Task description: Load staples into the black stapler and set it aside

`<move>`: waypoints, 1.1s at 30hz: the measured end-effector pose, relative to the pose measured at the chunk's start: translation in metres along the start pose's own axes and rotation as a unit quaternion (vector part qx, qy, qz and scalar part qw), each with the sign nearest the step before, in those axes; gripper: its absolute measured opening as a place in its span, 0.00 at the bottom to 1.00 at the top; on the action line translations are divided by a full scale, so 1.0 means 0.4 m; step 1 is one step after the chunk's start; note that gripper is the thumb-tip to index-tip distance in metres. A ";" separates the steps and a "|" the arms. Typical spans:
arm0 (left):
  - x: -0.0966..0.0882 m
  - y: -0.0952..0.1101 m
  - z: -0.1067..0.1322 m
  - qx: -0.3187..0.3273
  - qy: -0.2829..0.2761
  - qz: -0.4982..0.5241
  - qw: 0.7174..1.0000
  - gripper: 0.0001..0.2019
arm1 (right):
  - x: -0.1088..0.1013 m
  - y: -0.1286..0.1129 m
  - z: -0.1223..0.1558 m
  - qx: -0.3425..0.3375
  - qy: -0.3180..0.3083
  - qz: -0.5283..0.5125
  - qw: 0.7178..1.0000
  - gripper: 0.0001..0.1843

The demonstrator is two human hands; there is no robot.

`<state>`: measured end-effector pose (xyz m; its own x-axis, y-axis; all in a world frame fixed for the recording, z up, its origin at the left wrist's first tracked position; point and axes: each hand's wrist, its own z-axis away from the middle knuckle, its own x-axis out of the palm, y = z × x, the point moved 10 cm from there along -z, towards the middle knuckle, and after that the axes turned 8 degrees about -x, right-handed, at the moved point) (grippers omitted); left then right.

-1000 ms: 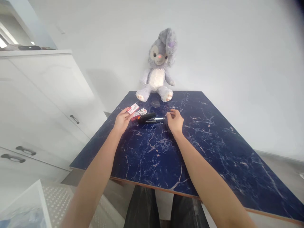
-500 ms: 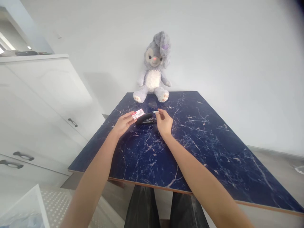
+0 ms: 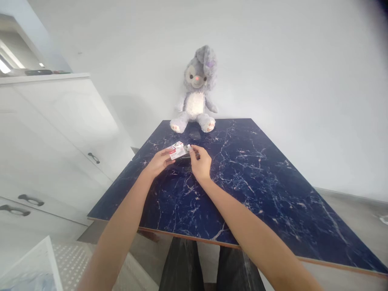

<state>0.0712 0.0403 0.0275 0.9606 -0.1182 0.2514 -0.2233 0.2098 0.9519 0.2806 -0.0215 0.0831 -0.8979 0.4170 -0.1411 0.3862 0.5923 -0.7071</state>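
Observation:
My left hand (image 3: 159,162) pinches a small red-and-white cardboard box (image 3: 176,152), which looks like a staple box, tilted, with its end flap raised. At the box's right end, my right hand (image 3: 201,163) pinches a small whitish-grey strip (image 3: 188,147) that looks like staples. The strip is against or partly inside the box's mouth; I cannot tell which. Under the hands on the table lies a black stapler (image 3: 183,160), mostly hidden by the box and fingers.
A grey plush rabbit (image 3: 196,91) sits at the back of the dark blue marbled table (image 3: 260,194), against the wall. White cabinets (image 3: 57,141) stand to the left. A white bin (image 3: 33,266) is low at the left front.
My right hand has moved left with the small strip, from over the stapler to the box. The box now shows a raised flap. The view has tilted slightly.

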 end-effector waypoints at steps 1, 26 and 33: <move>0.000 -0.002 0.000 -0.002 -0.005 0.002 1.000 0.14 | -0.002 0.007 -0.001 -0.001 0.005 -0.001 1.000 0.15; 0.041 -0.019 0.008 -0.007 -0.078 -0.067 0.995 0.15 | 0.028 0.081 0.004 0.110 -0.026 -0.093 0.989 0.14; 0.010 0.006 -0.001 0.045 -0.016 -0.038 0.998 0.11 | 0.039 0.083 0.006 0.098 -0.062 -0.036 0.993 0.11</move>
<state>0.0747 0.0407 0.0306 0.9702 -0.1612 0.1811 -0.1646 0.1105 0.9801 0.2787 0.0031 0.0555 -0.9451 0.2842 -0.1612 0.2831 0.4661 -0.8382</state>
